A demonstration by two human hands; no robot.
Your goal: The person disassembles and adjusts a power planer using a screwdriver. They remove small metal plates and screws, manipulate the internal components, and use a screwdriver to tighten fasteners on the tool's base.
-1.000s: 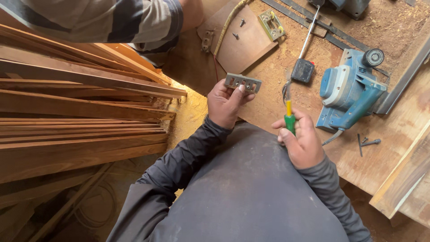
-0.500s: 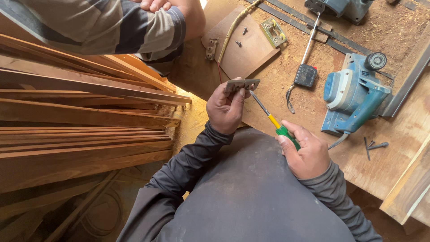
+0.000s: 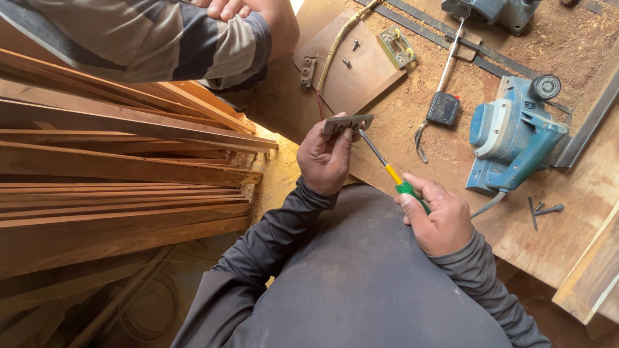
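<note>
Head view of a woodworking table (image 3: 412, 138). The left hand (image 3: 327, 158) is clamped on a small grey metal plate (image 3: 347, 122), held edge-up at its fingertips above the near edge of the table. The right hand (image 3: 437, 219) is closed around the green-and-yellow handle of a screwdriver (image 3: 390, 171). The screwdriver's long axis runs diagonally from the right hand, up and to the left, and its tip meets the underside of the plate just beside the left thumb. The plate thus lies up and left of the right hand, and the left hand is the nearer, already touching it. The plate is flat, narrow and dull grey, with its long axis roughly level; what may be holes show faintly. Farther right on the table rests a blue electric planer (image 3: 516, 138); another person's striped sleeve (image 3: 155, 38) lies at upper left, above stacked wooden boards (image 3: 116, 187).
</note>
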